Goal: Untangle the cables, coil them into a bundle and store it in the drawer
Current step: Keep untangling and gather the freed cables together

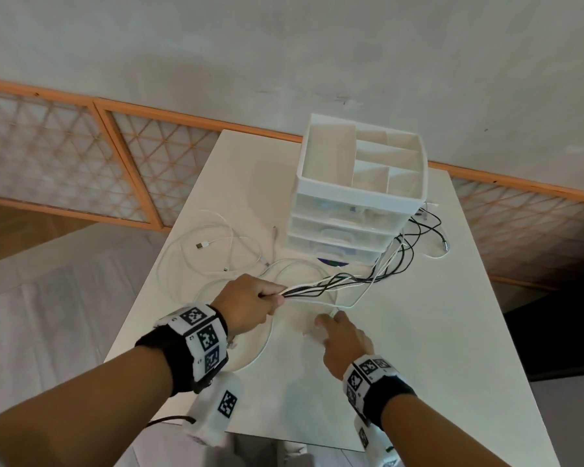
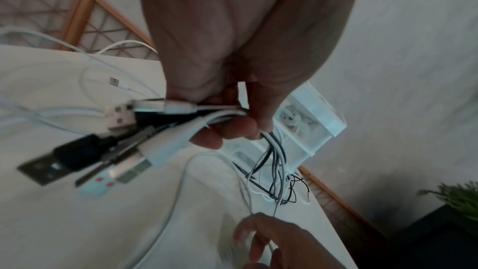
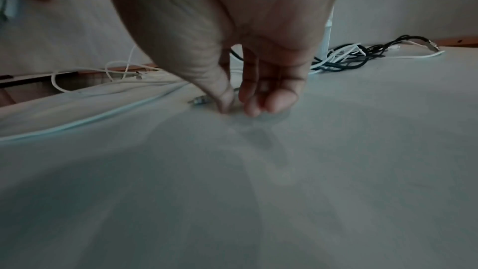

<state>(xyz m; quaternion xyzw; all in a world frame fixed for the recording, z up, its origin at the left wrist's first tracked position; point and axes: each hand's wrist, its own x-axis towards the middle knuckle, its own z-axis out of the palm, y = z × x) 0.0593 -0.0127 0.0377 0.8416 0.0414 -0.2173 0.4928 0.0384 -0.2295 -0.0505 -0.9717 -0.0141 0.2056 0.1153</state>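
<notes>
- Head view: my left hand (image 1: 250, 303) grips the gathered cables (image 1: 321, 287) before the drawer unit (image 1: 351, 210).
- My right hand (image 1: 343, 342), fingers half-curled, should pinch the loose plug (image 3: 198, 101) cleanly; grasp unclear.

Near half of the desk (image 1: 418, 365) lies bare on the right. White cable loops (image 1: 213, 244) obstruct the left. The drawer unit (image 1: 358, 200) blocks the far centre; black cables (image 1: 408, 251) crowd its right side.

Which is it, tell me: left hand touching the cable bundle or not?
Touching. The left wrist view shows the left hand with fingers curled round the cable bundle.
</notes>
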